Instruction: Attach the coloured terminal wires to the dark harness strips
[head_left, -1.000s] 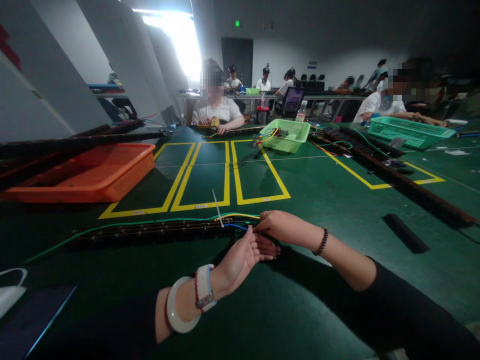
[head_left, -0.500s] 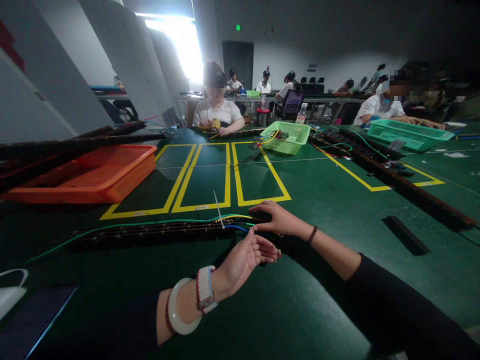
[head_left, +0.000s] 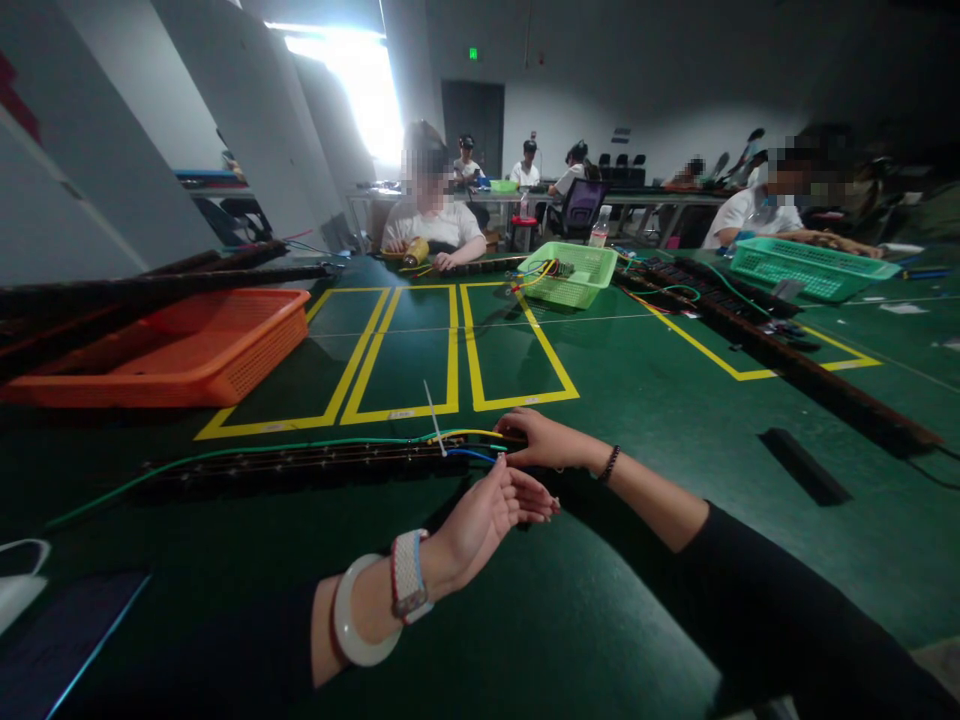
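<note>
A long dark strip (head_left: pixel 300 465) lies across the green table (head_left: pixel 645 610), with a green wire (head_left: pixel 202 458) along it. Yellow and blue wires (head_left: pixel 472 455) come off its right end, where a white cable tie (head_left: pixel 431 412) sticks up. My left hand (head_left: pixel 491 515) is beside that end, palm turned up and fingers stretched out, its thumb near the blue wire's tip. Over the strip's end, my right hand (head_left: pixel 551 440) has its fingers bent around the wires near the yellow wire's end; what its fingertips hold is too small to make out.
An orange basket (head_left: pixel 255 360) stands at the left, green baskets (head_left: pixel 577 290) farther back. Dark strips (head_left: pixel 847 385) lie at the right, a short black piece (head_left: pixel 806 468) nearer. A phone (head_left: pixel 82 630) is at the lower left. Other people sit beyond.
My right hand has shifted slightly left and its fingers have drawn in around the wires. My left hand has barely moved. The whole view has shifted a little.
</note>
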